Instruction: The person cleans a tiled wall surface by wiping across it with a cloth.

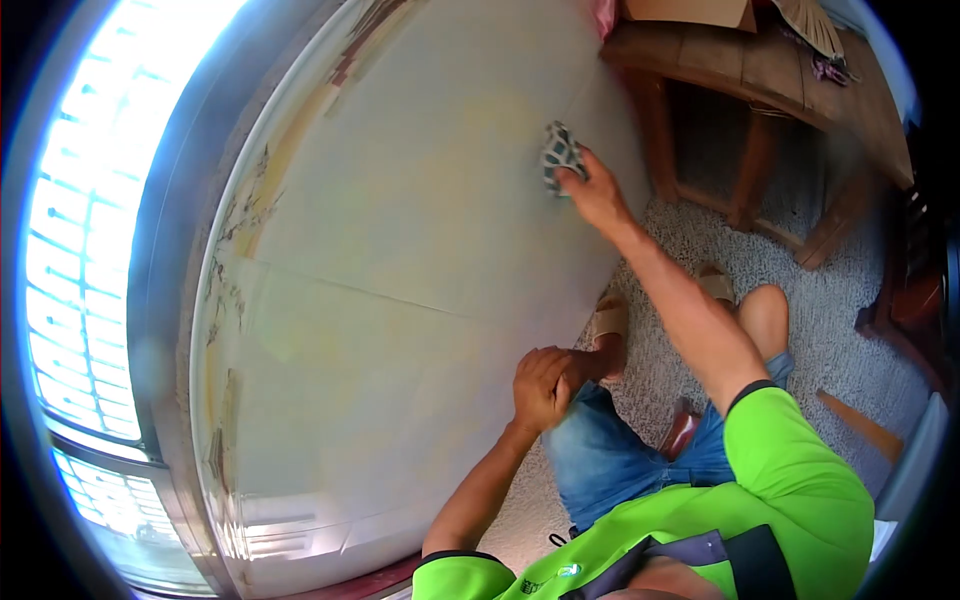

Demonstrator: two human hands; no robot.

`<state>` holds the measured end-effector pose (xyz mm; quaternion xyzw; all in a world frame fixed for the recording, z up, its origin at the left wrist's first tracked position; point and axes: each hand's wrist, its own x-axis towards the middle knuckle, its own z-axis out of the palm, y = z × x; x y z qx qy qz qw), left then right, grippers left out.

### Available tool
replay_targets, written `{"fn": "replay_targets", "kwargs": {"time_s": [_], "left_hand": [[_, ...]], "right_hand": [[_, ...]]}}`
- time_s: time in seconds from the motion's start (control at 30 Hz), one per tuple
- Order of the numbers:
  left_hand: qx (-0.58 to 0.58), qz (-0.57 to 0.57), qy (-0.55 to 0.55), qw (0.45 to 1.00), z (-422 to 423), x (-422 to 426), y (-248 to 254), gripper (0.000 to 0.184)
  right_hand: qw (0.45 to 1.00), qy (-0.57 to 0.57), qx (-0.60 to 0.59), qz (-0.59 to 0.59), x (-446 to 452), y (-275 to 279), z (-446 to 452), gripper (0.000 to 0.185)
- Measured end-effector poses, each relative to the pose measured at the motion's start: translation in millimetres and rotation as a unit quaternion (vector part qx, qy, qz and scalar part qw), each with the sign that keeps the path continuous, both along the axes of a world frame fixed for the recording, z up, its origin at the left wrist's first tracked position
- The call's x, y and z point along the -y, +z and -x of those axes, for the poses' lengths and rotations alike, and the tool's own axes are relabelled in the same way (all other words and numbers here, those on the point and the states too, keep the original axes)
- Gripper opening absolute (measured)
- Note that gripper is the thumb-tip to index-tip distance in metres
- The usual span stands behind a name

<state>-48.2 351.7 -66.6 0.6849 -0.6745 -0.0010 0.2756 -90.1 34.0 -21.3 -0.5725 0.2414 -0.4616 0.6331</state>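
Note:
My right hand is closed on a bunched cloth with a dark green and white checked pattern. The cloth lies against a large pale, glossy panel with a thin seam across it and painted branch-like designs along its far edge. My left hand rests over my bent left knee, its fingers laid across the knee and nothing in them. That hand is close to the panel's lower part; whether it touches the panel I cannot tell.
A bright barred window lies beyond the panel at left. At upper right stands a wooden table with a cardboard box on it. Dark wooden furniture is at far right. My sandalled feet are on a speckled floor.

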Motion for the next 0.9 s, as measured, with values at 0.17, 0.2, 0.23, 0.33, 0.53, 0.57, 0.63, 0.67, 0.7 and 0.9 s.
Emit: {"fn": "replay_targets", "kwargs": {"time_s": [0.17,0.2,0.23,0.33,0.53,0.57,0.63,0.67,0.7,0.9], "left_hand": [[-0.019,0.022,0.019,0.999,-2.5,-8.9,-1.8,0.025],[-0.021,0.025,0.021,0.999,-3.2,-10.3,-0.3,0.025],[-0.024,0.028,0.022,0.999,-3.5,-11.2,0.4,0.024],[-0.032,0.011,0.038,0.999,-8.3,-18.0,-7.4,0.028],[-0.046,0.048,0.058,0.996,-13.0,-23.2,-12.5,0.028],[-0.048,0.049,0.060,0.996,-14.3,-24.1,-11.9,0.027],[-0.056,0.046,0.059,0.996,-17.6,-26.7,-14.9,0.027],[-0.061,0.041,0.053,0.996,-19.4,-25.9,-15.5,0.027],[-0.061,0.044,0.053,0.996,-19.0,-24.6,-13.6,0.027],[-0.047,0.066,0.036,0.996,-15.3,-19.3,-8.2,0.027]], "right_hand": [[0.974,-0.087,-0.055,0.200,-90.2,28.9,-77.0,0.083],[0.956,-0.091,-0.044,0.277,-115.0,36.4,-78.6,0.084],[0.941,-0.060,-0.023,0.332,-136.3,49.9,-74.6,0.082],[0.902,0.008,-0.012,0.432,-168.2,82.2,-68.3,0.079],[0.861,-0.211,0.010,0.463,-47.5,106.2,-86.0,0.077],[0.883,-0.211,0.000,0.420,-23.2,95.2,-87.6,0.075],[0.938,-0.189,-0.045,0.288,3.5,67.3,-81.4,0.070],[0.963,-0.165,-0.079,0.198,12.3,56.8,-75.9,0.067],[0.974,-0.147,-0.088,0.146,18.0,41.9,-70.5,0.067],[0.979,-0.122,-0.105,0.127,-23.8,14.4,-82.2,0.070]]}}
